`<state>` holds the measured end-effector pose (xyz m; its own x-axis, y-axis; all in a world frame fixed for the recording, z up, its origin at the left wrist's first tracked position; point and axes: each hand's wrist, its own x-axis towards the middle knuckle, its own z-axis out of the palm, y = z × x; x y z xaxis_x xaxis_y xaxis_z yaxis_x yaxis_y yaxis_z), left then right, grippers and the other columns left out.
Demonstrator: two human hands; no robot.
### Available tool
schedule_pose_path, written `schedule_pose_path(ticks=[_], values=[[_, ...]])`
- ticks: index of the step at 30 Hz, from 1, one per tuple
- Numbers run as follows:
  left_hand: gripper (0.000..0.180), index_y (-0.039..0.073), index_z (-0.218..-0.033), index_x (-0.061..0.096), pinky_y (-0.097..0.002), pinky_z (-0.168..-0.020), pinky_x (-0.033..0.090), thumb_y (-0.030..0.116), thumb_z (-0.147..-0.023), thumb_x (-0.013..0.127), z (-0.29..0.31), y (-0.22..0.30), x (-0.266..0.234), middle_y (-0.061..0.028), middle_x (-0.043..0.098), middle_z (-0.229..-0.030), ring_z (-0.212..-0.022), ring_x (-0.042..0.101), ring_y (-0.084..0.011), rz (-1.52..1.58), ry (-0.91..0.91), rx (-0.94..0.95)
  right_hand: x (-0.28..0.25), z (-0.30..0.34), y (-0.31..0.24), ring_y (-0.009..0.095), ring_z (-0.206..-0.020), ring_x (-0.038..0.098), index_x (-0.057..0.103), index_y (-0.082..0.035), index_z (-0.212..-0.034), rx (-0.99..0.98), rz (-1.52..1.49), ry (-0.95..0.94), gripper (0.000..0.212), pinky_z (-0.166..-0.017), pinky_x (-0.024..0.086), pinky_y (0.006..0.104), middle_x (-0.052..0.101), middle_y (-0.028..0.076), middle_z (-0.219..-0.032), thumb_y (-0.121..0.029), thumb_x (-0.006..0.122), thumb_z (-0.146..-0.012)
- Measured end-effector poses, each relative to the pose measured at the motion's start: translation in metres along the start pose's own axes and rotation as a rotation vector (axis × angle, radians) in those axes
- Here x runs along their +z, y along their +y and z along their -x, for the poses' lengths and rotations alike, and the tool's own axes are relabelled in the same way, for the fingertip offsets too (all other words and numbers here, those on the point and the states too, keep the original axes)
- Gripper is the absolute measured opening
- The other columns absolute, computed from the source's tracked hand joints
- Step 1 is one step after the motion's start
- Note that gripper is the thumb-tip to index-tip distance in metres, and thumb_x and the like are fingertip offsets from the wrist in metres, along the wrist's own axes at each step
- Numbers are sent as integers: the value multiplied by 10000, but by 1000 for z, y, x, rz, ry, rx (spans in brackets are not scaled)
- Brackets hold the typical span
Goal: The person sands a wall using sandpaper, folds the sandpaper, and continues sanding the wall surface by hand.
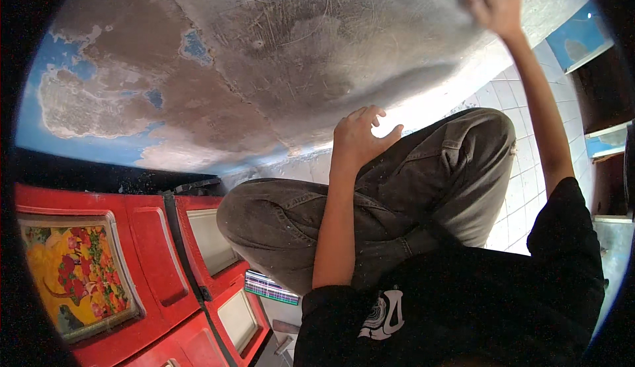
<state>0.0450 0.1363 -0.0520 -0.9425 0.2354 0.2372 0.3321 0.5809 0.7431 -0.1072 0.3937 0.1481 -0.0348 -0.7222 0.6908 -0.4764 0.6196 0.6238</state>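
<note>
Scuffed grey wall [317,56], its blue paint flaking off in patches at the left, fills the upper half of the view, and white floor tiles [522,188] run along the right. At lower left stands one red plastic cabinet [155,248] with several drawer fronts: one carries a rectangular picture panel [76,274] of red flowers on yellow, and two show plain pale panels [211,238]. One small striped packet [270,287] lies just beside the cabinet, under the person's bent knee. The left hand [360,135] hovers near the wall, fingers spread and curled, holding nothing. The right hand [493,0], arm stretched up, presses against the wall at the top; whether it grips anything cannot be told.
</note>
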Motion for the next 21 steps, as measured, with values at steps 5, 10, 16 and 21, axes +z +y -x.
schedule_pose_path(ticks=[5,10,16,21], values=[[433,83,-873,624,-369,-612,484,476,-710,705,-2,-2,2,-72,623,-726,-686,624,-229,-19,-15,-15,3,-42,-10,344,-1397,180,349,-35,-1406,366,56,351,608,-1124,115,476,264,177,-1488,-431,311,-946],[430,83,-871,630,-372,-621,488,478,-715,701,0,-1,1,-75,628,-730,-693,631,-230,-19,-17,-35,26,61,-116,172,-1223,468,392,-278,-1386,27,-191,-502,576,-942,413,381,424,-42,-1416,-358,580,-848],[427,85,-875,633,-369,-629,494,479,-721,694,1,0,-2,-72,635,-742,-702,637,-230,-15,-30,-62,27,89,-80,163,-1142,494,372,-289,-1385,-406,-237,-657,551,-912,423,336,416,-30,-1353,-377,537,-867],[423,90,-885,633,-366,-634,491,475,-720,695,4,-3,-4,-72,639,-753,-715,638,-228,-32,-17,-57,-7,-2,9,280,-1217,319,396,-115,-1377,69,17,-89,562,-1002,237,433,400,123,-1333,-425,400,-908]])
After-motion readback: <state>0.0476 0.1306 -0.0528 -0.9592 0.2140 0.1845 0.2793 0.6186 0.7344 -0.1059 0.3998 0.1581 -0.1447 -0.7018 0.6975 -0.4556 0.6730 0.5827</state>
